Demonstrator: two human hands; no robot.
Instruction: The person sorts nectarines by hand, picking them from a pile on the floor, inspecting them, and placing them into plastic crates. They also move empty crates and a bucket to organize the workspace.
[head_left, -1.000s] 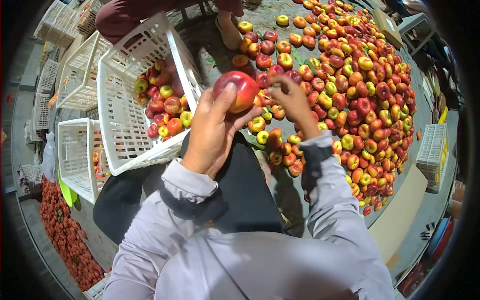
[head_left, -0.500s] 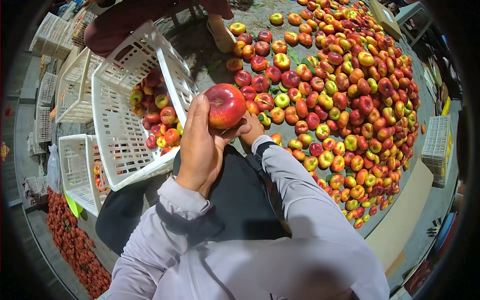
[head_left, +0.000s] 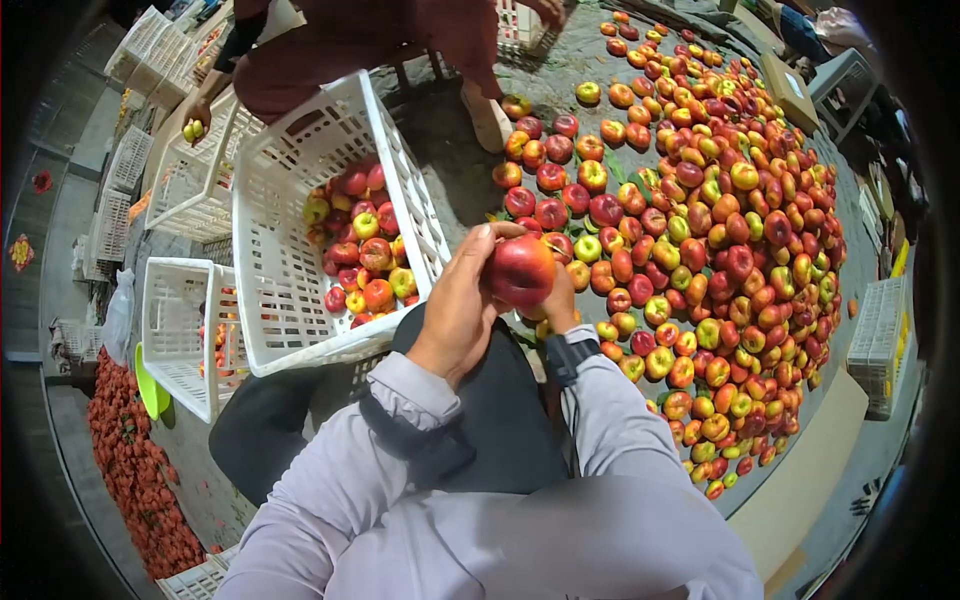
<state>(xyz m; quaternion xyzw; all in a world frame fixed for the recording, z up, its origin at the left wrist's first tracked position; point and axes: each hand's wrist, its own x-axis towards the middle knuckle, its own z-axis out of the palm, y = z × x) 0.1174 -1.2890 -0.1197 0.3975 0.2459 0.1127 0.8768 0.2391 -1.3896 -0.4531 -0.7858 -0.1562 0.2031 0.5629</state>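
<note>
A large red fruit [head_left: 521,271] with an orange patch sits in my left hand [head_left: 458,305], whose thumb and fingers are wrapped round its left side. My right hand [head_left: 562,300] is just behind and to the right of the fruit, its fingers mostly hidden by it. To the right spreads a big heap of red and yellow fruit [head_left: 735,262] on the ground. At my left a white plastic crate [head_left: 262,290], tilted, holds several red and yellow fruits [head_left: 376,254] at its bottom.
Beyond the crate a seated person [head_left: 320,60] in dark red holds small yellow-green fruit over another crate [head_left: 185,205]. A smaller white crate [head_left: 170,330] stands at the left, near dark red produce [head_left: 130,470]. Cardboard [head_left: 810,470] lies at the right.
The view has shifted, so the crates and heap appear further right. The fruit in my left hand has turned, and my right hand is now closer behind it. The other person's hand has come into view.
</note>
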